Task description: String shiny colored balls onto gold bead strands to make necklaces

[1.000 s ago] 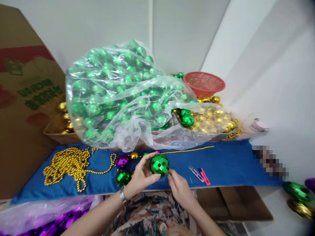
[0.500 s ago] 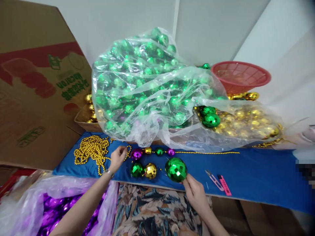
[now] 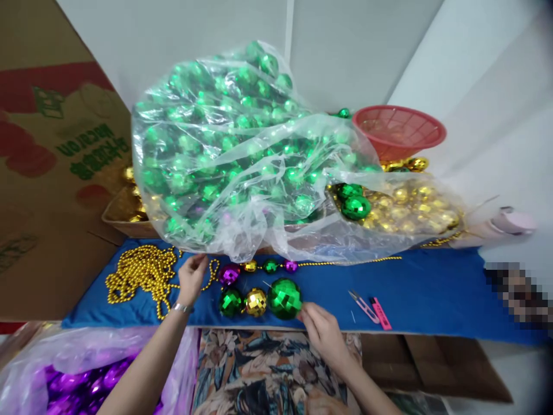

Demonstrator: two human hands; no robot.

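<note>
A large green faceted ball is at the right end of the front row, close beside a gold ball, with a smaller green ball to their left. My right hand pinches the large ball at its right side. Behind them lies a strand: a purple ball, a small gold ball, a small green ball, a small purple ball and a gold bead chain. My left hand is closed in a pinch by a bead loop; what its fingertips hold is too small to name.
A pile of gold beads lies at left on the blue cloth. Pink-handled snips and a pink cutter lie at right. Behind stand a bag of green balls and a red basket; purple balls fill a lower bag.
My right hand has brought the large green ball left, down against the gold ball. My left hand stays pinched near the bead loop. The whole view has shifted a little.
</note>
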